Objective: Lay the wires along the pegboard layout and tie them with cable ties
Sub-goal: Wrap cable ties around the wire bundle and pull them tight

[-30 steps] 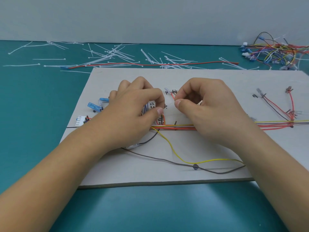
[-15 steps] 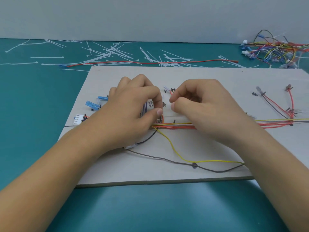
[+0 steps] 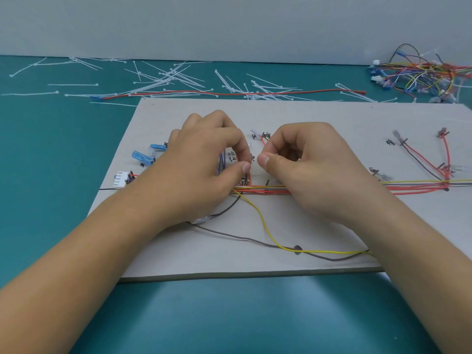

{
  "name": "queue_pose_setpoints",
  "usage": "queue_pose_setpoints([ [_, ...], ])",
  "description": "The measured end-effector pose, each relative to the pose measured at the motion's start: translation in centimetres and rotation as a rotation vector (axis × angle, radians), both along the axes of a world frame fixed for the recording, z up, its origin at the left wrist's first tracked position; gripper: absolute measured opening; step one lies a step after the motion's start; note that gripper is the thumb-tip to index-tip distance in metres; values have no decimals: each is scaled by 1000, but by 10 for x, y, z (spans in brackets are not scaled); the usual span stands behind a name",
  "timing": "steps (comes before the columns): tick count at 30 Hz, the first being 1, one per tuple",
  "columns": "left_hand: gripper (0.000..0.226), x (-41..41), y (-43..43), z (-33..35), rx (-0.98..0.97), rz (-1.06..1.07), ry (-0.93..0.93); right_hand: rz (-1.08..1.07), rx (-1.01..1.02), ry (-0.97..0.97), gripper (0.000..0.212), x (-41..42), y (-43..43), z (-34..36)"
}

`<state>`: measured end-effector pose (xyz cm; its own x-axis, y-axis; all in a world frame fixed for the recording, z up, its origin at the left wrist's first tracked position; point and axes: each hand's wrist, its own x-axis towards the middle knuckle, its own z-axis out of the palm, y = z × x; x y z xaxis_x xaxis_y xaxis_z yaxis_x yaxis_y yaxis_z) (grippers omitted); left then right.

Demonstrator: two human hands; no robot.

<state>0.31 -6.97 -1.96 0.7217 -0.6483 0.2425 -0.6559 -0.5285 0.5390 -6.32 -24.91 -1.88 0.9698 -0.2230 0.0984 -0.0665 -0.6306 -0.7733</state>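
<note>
A grey board [image 3: 306, 116] lies on the teal table and carries a horizontal bundle of red, yellow and grey wires [image 3: 268, 191]. My left hand [image 3: 204, 162] pinches thumb against forefinger just above the bundle, where orange wires rise; a translucent cable tie tip [image 3: 249, 145] shows at its forefinger. My right hand [image 3: 314, 169] is curled beside it, thumb and forefinger pinched, thumbs nearly touching. What the right fingers hold is mostly hidden. A loose yellow wire [image 3: 265, 226] and a grey wire [image 3: 242, 237] sag toward the board's front edge.
A white connector [image 3: 120, 178] and blue terminals [image 3: 141, 157] sit at the board's left end. Red branch wires [image 3: 444, 154] fan out on the right. Many loose white cable ties [image 3: 178, 77] and a long red wire [image 3: 229, 93] lie behind the board. A tangled wire pile [image 3: 421, 72] is far right.
My right thumb and forefinger have moved left, closer to my left hand's pinch. The left hand has stayed on the same spot.
</note>
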Motion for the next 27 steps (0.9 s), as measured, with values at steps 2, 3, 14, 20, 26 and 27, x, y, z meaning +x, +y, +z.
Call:
queue_pose_setpoints([
  [2,3,0,0,1,10,9,6,-18,-14,-14,19,0,0,1],
  [3,3,0,1,1,11,14,12,-33,-22,-34,20,-1,0,1],
  [14,11,0,0,4,35,22,23,-113,-21,5,20,-3,-15,9],
  [20,10,0,0,4,42,25,4,-107,-25,15,20,-5,-14,11],
  [26,11,1,-1,3,51,16,-14,-109,45,-10,24,-5,-12,11],
  [27,11,1,-1,3,48,15,-19,-110,54,-16,25,-5,-11,10],
])
